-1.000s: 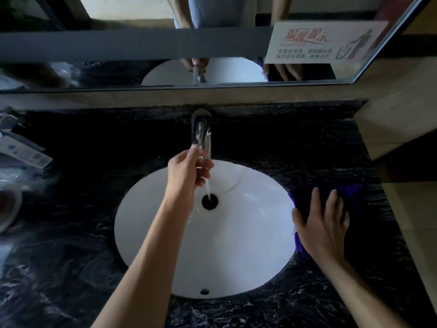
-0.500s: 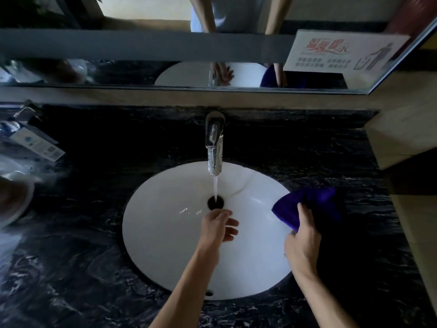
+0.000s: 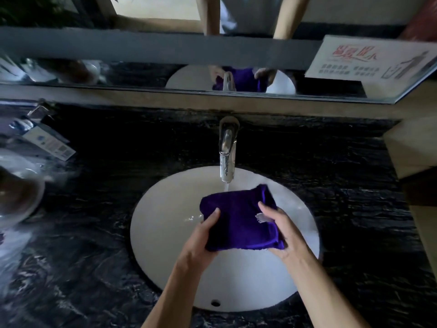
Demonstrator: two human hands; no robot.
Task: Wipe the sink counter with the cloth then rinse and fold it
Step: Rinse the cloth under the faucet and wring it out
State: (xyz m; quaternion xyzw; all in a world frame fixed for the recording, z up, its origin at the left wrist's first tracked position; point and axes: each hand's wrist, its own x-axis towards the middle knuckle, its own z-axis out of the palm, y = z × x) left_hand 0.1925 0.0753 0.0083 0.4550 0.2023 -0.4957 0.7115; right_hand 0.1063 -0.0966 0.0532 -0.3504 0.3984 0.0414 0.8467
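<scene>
**Cloth now over the basin, both hands on it**

Both hands have come together since the earlier frame: then the right hand alone was lifting the cloth off the worktop at the basin's right edge while the left hung bare over the drain; now the cloth is held between the two over the middle of the basin, just under the tap.

Largest first. One dark marbled worktop (image 3: 331, 185) carries everything. One white oval basin (image 3: 165, 233) is sunk in it. One mirror (image 3: 142, 74) runs along the back, with one printed sign (image 3: 369, 60) stuck on it. One chrome tap (image 3: 227, 152) stands behind the basin, its stream running.

One purple cloth (image 3: 238, 221) is folded over into a rough rectangle. Its long axis runs from the near edge by the wrists up and away toward the tap; the far edge touches the stream, or nearly so. One small white tag (image 3: 261, 218) shows on its right side.

Two hands. The left hand (image 3: 201, 242) grips the near-left edge, thumb on top, fingers curled under and hidden. The right hand (image 3: 281, 230) grips the right edge, thumb laid over the cloth just beside the tag.

Water meets only the far edge, so rinsing probably calls for pushing the cloth forward, away from both grips. Both hands sit about equally near. Folding is not yet done.
</scene>
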